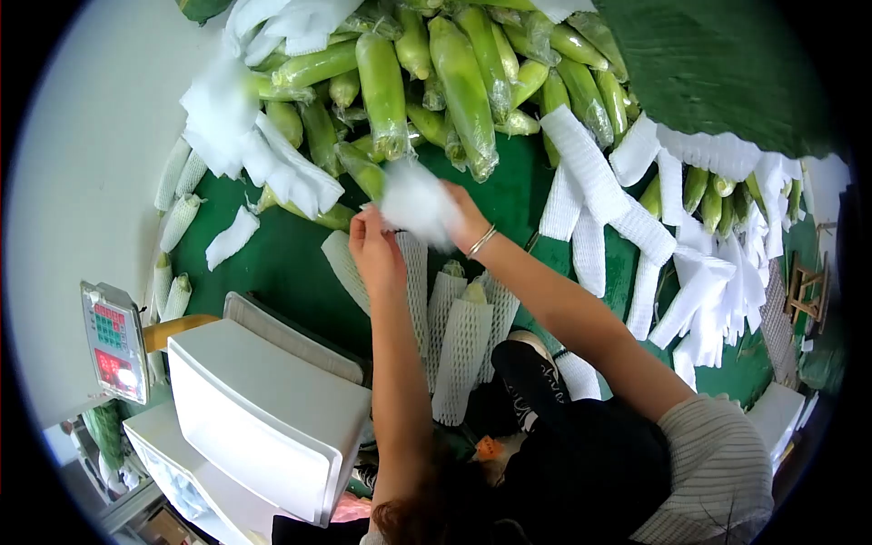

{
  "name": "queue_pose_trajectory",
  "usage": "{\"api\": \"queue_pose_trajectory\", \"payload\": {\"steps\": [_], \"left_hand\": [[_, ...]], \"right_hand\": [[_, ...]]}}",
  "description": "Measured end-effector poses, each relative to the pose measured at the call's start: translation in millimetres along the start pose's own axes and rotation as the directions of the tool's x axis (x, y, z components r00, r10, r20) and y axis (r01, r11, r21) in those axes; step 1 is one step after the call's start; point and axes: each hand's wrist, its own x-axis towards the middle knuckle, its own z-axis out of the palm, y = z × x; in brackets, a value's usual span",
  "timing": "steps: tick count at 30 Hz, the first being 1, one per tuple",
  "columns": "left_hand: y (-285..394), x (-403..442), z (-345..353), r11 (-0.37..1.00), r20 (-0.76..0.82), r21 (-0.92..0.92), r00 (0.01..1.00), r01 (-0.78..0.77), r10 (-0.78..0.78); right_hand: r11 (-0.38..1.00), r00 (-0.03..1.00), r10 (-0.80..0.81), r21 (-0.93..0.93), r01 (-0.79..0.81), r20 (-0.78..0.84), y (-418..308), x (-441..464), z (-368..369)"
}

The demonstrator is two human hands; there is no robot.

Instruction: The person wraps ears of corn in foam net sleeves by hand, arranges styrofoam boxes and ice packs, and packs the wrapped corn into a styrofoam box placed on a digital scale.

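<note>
A white foam net sleeve (418, 207), smeared by motion, is between my two hands over the green table. The fingers of my left hand (377, 243) are pinched at its lower left edge. My right hand (465, 216), with a bracelet at the wrist, is closed on its right side; some fingertips are hidden behind the foam. Just beyond lies a film-wrapped ear of corn (361, 170); I cannot tell whether it touches the sleeve. Below my hands, several ears of corn in foam sleeves (461, 354) stand close together.
Many wrapped green ears of corn (380, 91) are heaped at the back. Loose foam sleeves lie left (272, 163) and right (586, 182). A scale display (115, 341) and white box (259, 400) stand at left. A large dark green sheet (718, 73) covers the upper right.
</note>
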Motion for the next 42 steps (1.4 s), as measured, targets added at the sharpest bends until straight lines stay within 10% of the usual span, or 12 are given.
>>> {"api": "queue_pose_trajectory", "payload": {"steps": [3, 5, 6, 13, 16, 21, 25, 28, 33, 35, 37, 42], "left_hand": [[-49.9, 37.7, -18.4, 0.963, -0.174, 0.061, 0.947, -0.263, 0.27], [-73.4, 49.5, -33.8, 0.678, -0.245, 0.735, 0.931, -0.005, 0.272], [-49.9, 47.7, -22.8, 0.571, -0.169, 0.809, 0.986, 0.141, -0.004], [-52.9, -36.5, -38.8, 0.875, 0.294, 0.344, 0.846, 0.34, -0.444], [-10.6, -98.3, 5.4, 0.672, 0.224, -0.398, 0.777, 0.624, -0.588], [-0.6, -73.9, -6.8, 0.722, 0.139, -0.392, 0.812, 0.571, -0.567], [-28.8, -32.4, 10.3, 0.944, -0.121, 0.043, 0.939, 0.328, -0.321], [-64.1, -7.8, 19.7, 0.312, 0.017, 0.95, 0.998, 0.002, -0.059], [-109.2, 4.0, 1.8, 0.623, 0.301, 0.696, 0.932, -0.358, 0.199], [-56.1, -27.4, 23.2, 0.852, 0.198, -0.243, 0.883, 0.465, -0.425], [-1.6, -52.5, 19.3, 0.772, 0.596, -0.267, 0.729, 0.576, -0.338], [45.2, -101.1, -9.0, 0.896, 0.063, 0.366, 0.954, 0.253, -0.295]], "right_hand": [[0.925, 0.978, 0.183, 0.356, -0.135, -0.105, 12.8, 13.9, -8.0], [0.796, 0.974, 0.096, -0.572, -0.198, -0.204, 28.6, 16.8, -27.5], [0.851, 0.977, 0.024, -0.509, -0.131, -0.211, 34.7, 10.4, -28.8], [0.617, 0.963, -0.27, -0.77, 0.162, -0.013, -75.7, -101.7, 11.5], [0.702, 0.985, -0.144, -0.691, 0.171, 0.098, -102.0, -111.4, 16.0], [0.746, 0.993, -0.096, -0.665, 0.024, -0.072, -49.5, -51.7, 4.1], [0.727, 0.889, -0.189, -0.668, -0.159, -0.417, 3.9, -11.0, -30.4], [0.834, 0.822, 0.039, -0.434, -0.34, -0.569, 14.1, -8.8, -66.9], [0.693, 0.942, 0.043, -0.669, -0.268, -0.333, -8.3, -38.8, -78.3], [0.512, 0.999, 0.038, -0.858, -0.029, -0.011, -19.0, -61.7, -64.9], [0.495, 0.945, 0.121, -0.843, 0.209, 0.305, -81.3, -106.9, -31.5], [-0.089, 0.83, -0.552, -0.995, 0.036, 0.079, -158.7, -52.7, -100.9]]}}
